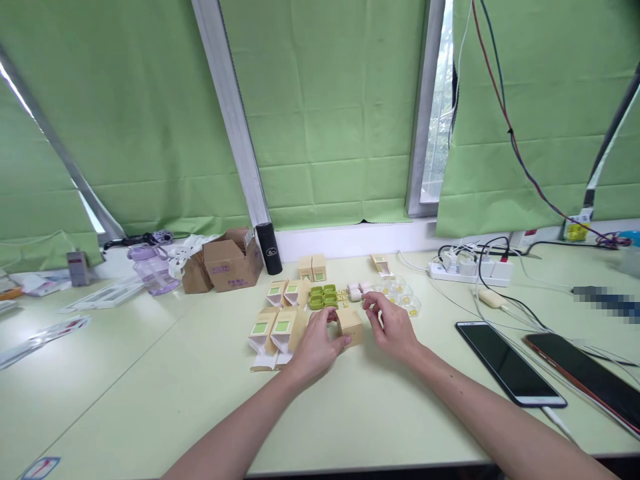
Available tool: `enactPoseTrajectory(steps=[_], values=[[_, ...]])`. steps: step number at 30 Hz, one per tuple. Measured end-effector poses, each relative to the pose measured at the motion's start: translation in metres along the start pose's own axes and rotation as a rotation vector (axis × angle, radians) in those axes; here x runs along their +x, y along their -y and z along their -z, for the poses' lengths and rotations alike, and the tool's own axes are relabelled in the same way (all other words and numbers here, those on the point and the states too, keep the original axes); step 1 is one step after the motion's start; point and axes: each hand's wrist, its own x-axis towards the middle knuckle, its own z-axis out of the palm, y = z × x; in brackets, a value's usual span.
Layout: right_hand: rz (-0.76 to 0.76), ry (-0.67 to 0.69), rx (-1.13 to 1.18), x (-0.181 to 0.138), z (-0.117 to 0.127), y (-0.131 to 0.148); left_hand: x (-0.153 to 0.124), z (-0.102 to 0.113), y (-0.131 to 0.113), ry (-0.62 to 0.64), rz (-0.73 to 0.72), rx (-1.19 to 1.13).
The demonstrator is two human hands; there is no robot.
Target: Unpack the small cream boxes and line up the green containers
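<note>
My left hand (323, 340) is closed around a small tan cardboard box (350, 327), which rests on the table with its top closed. Just right of the box is my right hand (393, 323), its fingers bent and the thumb apart from them, with nothing visible in it. Beyond the hands lie green square cups (323, 297), small yellow pieces (343, 297), pinkish-white rounded pieces (355, 293) and clear domed pieces with yellow centres (411, 303). Left of my left hand, several open tan boxes with green labels (261, 328) lie with white inner flaps spread.
Two tan boxes (312, 268) stand farther back, near a black cylinder (269, 248) and a brown carton (233, 262). A purple bottle (153, 269) is at left. Right of me lie two phones (510, 363) with cables and a white power strip (470, 270).
</note>
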Motion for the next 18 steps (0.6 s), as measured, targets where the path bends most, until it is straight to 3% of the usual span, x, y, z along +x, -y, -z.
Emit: enactPoseTrajectory(steps=[7,12,18], values=[[0.046,-0.068,-0.006,0.002,0.001,0.017,-0.004,-0.007,-0.005,-0.063,-0.012,-0.038],[0.049,-0.079,0.003,0.002,0.003,0.026,-0.007,-0.007,-0.007,-0.173,-0.234,0.027],[0.069,-0.057,0.051,0.002,0.004,0.029,-0.007,-0.002,-0.008,-0.379,-0.546,0.297]])
